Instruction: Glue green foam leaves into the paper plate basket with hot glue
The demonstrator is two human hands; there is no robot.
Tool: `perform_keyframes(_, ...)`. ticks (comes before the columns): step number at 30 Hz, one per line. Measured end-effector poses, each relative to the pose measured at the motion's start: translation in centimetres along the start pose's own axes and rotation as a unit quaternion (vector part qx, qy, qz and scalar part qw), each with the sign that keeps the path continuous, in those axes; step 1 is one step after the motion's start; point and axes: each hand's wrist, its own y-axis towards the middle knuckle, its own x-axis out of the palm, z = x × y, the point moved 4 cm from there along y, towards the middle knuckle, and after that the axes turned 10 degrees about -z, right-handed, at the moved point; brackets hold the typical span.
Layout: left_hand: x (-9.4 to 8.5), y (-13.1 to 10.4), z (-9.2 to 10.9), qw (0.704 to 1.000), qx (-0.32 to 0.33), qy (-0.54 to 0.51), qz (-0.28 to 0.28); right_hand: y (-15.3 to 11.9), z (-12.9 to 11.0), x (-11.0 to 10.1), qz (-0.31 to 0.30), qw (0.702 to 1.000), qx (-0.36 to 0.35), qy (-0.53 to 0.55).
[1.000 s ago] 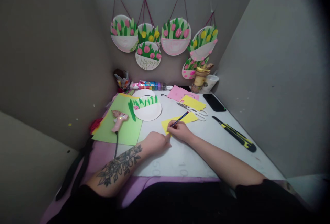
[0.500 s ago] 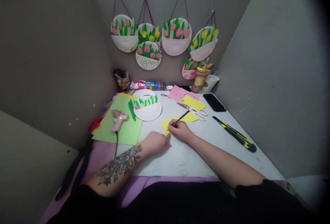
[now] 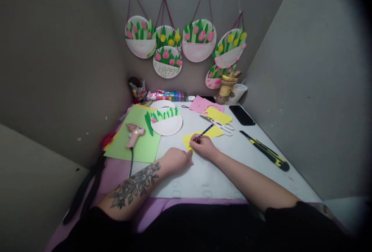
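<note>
My right hand (image 3: 205, 146) is closed around a dark patterned pencil (image 3: 207, 131), its tip down on a sheet of yellow paper (image 3: 187, 140) that lies flat on the white table. My left hand (image 3: 176, 160) has its fingers curled, and a fingertip presses the near edge of that sheet beside the pencil tip. Just beyond the sheet lie white-handled scissors (image 3: 222, 125), partly over a second piece of yellow paper (image 3: 217, 115). Left of these rests a paper-plate basket (image 3: 167, 124) with green paper leaves and one pink tulip.
A pink hot glue gun (image 3: 135, 134) lies on green paper (image 3: 148, 149) at left. On the right are a utility knife (image 3: 266, 151) and a black phone (image 3: 241, 115). Pink paper (image 3: 200, 105) and cups (image 3: 236, 93) stand farther back. Finished plate baskets (image 3: 199, 50) hang on the wall.
</note>
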Motion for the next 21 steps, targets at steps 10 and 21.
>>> perform_keyframes(10,0.1,0.05,-0.01,1.0,0.001,0.0,0.006,0.04,0.08,-0.05,0.0,1.0,-0.004,-0.009)
perform_keyframes(21,0.01,0.02,0.0,1.0,0.0,-0.008,0.007,0.06,0.25,-0.1,-0.002,1.0,-0.003,-0.012)
